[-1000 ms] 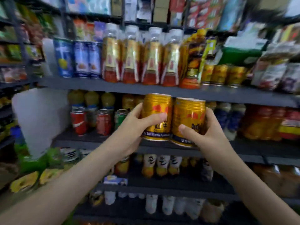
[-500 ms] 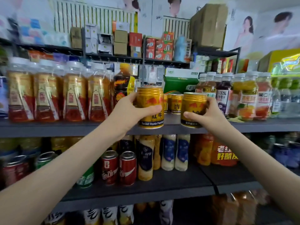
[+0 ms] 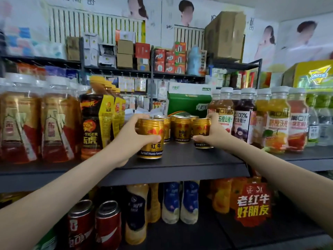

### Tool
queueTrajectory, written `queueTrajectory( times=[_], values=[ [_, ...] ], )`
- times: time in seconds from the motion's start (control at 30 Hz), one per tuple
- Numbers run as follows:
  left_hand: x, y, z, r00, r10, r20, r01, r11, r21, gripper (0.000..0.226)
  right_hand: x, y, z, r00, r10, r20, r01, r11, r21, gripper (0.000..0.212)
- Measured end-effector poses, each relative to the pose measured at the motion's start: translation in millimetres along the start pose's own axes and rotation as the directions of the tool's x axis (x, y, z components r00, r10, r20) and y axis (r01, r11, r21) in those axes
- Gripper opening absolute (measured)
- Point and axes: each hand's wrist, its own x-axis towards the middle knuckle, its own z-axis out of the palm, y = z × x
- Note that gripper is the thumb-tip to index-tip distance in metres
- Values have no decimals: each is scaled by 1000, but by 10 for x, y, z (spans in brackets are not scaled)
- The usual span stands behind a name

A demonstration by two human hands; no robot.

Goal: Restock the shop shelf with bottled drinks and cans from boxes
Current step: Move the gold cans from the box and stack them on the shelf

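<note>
Upper shelf (image 3: 180,159) now sits at your eye level. You've brought both cans from mid-air before its edge onto its bare patch. Your left hand (image 3: 131,139) is wrapped round the front gold can (image 3: 151,139), your right hand (image 3: 214,134) round the second gold can (image 3: 201,130), which is just beside the standing gold row (image 3: 182,129). Both cans look seated, so letting go is likely next

Left grip (image 3: 133,136) holds a gold can (image 3: 151,139), right grip (image 3: 214,136) a second can (image 3: 201,130), both upright on the shelf (image 3: 180,159) before the green carton (image 3: 187,103).
</note>
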Motion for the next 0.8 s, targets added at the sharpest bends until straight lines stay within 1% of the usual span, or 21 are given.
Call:
queueTrajectory(
  times=[0.13,0.2,0.27,0.33,0.47,0.57,0.63,0.7,0.8],
  values=[
    [100,-42,80,999,-14,-46,15,999,32,62,215,191,42,1000,-14,14,15,997,-78,87],
    [124,-58,144,996,-20,-85,25,998,53,63,295,254,5,996,-41,79,48,995,-90,82],
    [151,-87,172,992,-32,-125,41,997,70,65,362,289,-54,982,-41,182,49,998,-41,73],
    [167,-101,191,987,-47,-154,61,994,90,72,410,302,-65,971,-59,231,67,997,-26,71],
    [165,-68,232,988,-45,-150,67,987,145,77,464,263,38,968,-84,235,85,996,6,75],
    [165,-68,212,989,-66,-129,90,978,189,80,474,255,28,962,-94,258,85,995,48,73],
    [170,-62,207,989,-78,-123,107,961,254,84,456,256,6,964,-111,241,102,994,50,71],
    [172,-53,215,990,-58,-126,99,933,347,86,431,245,3,972,-145,185,149,989,-5,71],
    [151,-31,221,992,-13,-123,68,887,458,86,408,207,6,978,-181,106,195,971,-141,71]
  ],
)
